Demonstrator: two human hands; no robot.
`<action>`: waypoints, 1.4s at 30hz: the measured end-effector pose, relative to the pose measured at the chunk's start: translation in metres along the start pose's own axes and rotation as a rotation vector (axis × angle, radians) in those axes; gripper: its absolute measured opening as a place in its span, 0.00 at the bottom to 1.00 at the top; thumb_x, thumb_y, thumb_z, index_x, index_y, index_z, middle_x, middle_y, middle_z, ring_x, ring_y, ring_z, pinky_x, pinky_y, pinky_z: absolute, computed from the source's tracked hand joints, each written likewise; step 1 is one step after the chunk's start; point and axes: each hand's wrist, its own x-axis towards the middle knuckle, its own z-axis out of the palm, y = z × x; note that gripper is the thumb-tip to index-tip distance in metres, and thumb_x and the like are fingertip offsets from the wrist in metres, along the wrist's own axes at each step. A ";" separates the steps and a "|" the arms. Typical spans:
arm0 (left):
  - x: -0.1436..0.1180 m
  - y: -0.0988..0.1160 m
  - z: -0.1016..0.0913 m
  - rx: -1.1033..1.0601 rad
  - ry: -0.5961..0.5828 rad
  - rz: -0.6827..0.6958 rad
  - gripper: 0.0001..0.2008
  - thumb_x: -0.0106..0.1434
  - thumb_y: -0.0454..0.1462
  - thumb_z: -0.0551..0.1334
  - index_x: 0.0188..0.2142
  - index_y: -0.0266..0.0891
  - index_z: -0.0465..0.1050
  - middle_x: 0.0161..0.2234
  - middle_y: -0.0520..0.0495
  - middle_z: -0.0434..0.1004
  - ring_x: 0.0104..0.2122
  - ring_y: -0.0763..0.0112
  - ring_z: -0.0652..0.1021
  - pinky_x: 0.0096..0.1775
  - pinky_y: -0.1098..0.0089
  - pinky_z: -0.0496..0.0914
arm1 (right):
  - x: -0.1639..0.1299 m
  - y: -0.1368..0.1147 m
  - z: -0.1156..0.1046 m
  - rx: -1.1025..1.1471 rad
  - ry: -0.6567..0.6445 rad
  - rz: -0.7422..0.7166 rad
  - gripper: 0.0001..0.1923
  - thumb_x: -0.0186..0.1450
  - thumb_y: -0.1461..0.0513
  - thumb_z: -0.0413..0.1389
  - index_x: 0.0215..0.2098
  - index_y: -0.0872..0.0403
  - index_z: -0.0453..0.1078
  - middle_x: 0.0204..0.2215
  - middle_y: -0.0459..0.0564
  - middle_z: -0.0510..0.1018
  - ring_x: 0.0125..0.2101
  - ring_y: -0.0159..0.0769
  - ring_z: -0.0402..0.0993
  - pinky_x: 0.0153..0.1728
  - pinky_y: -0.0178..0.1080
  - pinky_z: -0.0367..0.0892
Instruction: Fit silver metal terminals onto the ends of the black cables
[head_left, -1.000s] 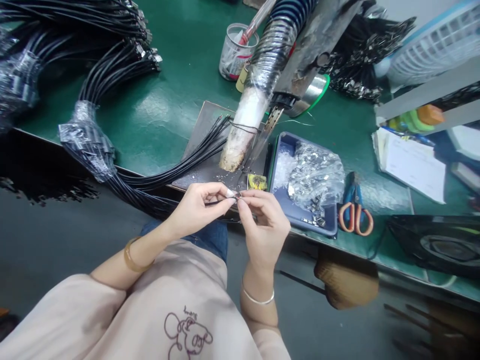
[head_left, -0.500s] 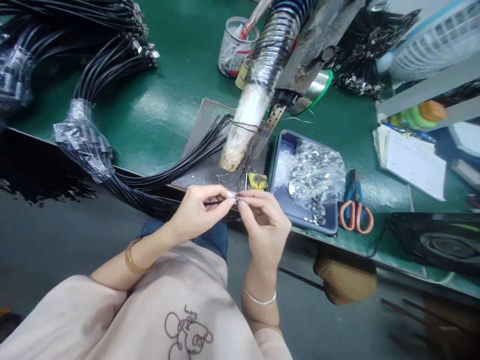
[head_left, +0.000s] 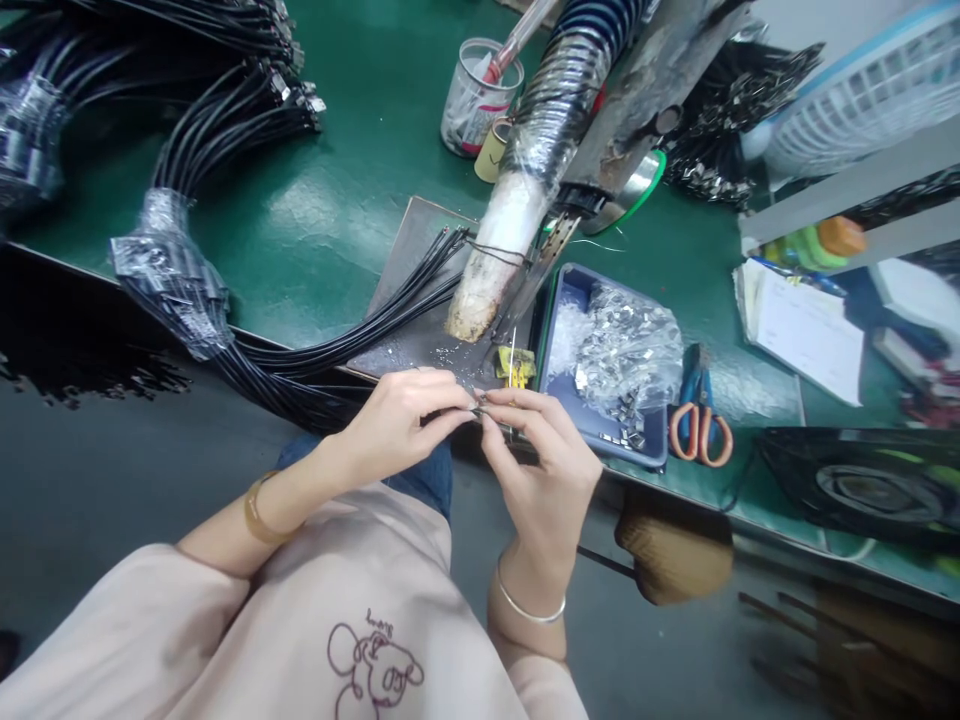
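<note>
My left hand (head_left: pixel 405 418) is closed in a pinch at the table's front edge, on the end of a thin black cable mostly hidden by the fingers. Thumb to thumb with it, my right hand (head_left: pixel 544 445) pinches something tiny at the cable end, too small to make out. Just beyond the fingertips are a yellow piece (head_left: pixel 516 366) and a thin bright upright wire. A bundle of black cables (head_left: pixel 337 345) runs from the left onto a dark board (head_left: pixel 405 240). Above that board, a soldering iron (head_left: pixel 544 255) points down beside a white-wrapped hose end (head_left: pixel 491 255).
Right of the board stands a blue tray (head_left: pixel 551 350) with a clear bag (head_left: pixel 637 340) of small metal parts. Orange-handled pliers (head_left: pixel 701 420) lie beside it. Farther back are a clear cup (head_left: pixel 480 100) and a green-rimmed spool (head_left: pixel 637 185). Wrapped cable bundles (head_left: pixel 172 270) lie left.
My right hand has shifted slightly right and down, its fingers more stretched. My left hand stays at nearly the same spot, and less of the cable shows in it. The view has turned slightly.
</note>
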 end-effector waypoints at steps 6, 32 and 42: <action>-0.005 0.003 0.004 -0.048 0.055 -0.072 0.08 0.68 0.34 0.60 0.34 0.35 0.77 0.26 0.50 0.76 0.21 0.77 0.67 0.27 0.74 0.65 | 0.000 0.004 0.002 0.157 0.008 0.087 0.06 0.65 0.67 0.61 0.34 0.51 0.78 0.35 0.48 0.82 0.36 0.36 0.81 0.36 0.38 0.80; 0.001 0.004 0.001 -0.695 0.020 -0.544 0.10 0.61 0.40 0.65 0.30 0.34 0.75 0.19 0.53 0.69 0.20 0.78 0.68 0.25 0.76 0.65 | -0.011 0.005 0.027 0.140 0.227 0.101 0.05 0.67 0.66 0.59 0.37 0.50 0.76 0.38 0.48 0.82 0.39 0.38 0.82 0.41 0.44 0.79; 0.009 0.004 0.003 -0.686 0.074 -0.563 0.07 0.55 0.37 0.66 0.27 0.33 0.75 0.18 0.56 0.63 0.20 0.80 0.62 0.24 0.76 0.58 | -0.013 0.008 0.026 0.018 0.340 -0.154 0.10 0.65 0.70 0.61 0.41 0.50 0.74 0.35 0.47 0.84 0.34 0.35 0.83 0.35 0.38 0.79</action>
